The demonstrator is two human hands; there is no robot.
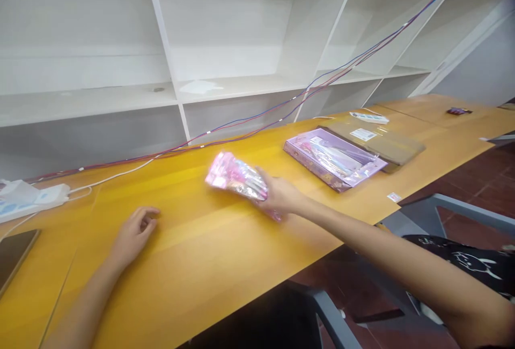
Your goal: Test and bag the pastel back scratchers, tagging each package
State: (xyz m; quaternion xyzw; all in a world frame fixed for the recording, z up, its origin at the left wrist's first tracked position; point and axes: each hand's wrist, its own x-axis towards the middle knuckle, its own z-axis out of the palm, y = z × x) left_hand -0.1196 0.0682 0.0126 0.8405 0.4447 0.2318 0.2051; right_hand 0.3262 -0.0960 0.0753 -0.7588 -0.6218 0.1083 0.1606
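My right hand [281,196] grips a pink, shiny plastic packet [235,176], blurred by motion, just above the yellow wooden table [193,242]. My left hand [134,234] rests on the table to the left, fingers loosely curled and holding nothing. A purple flat box [333,157] wrapped in clear film lies further right on the table, beyond my right hand.
A brown cardboard parcel [386,142] with labels lies behind the purple box. A white power strip [28,199] sits at the far left, a dark phone or tablet [14,255] at the left edge. Red and blue cables [281,108] run along white shelving [169,70]. A grey chair [442,204] stands at the right.
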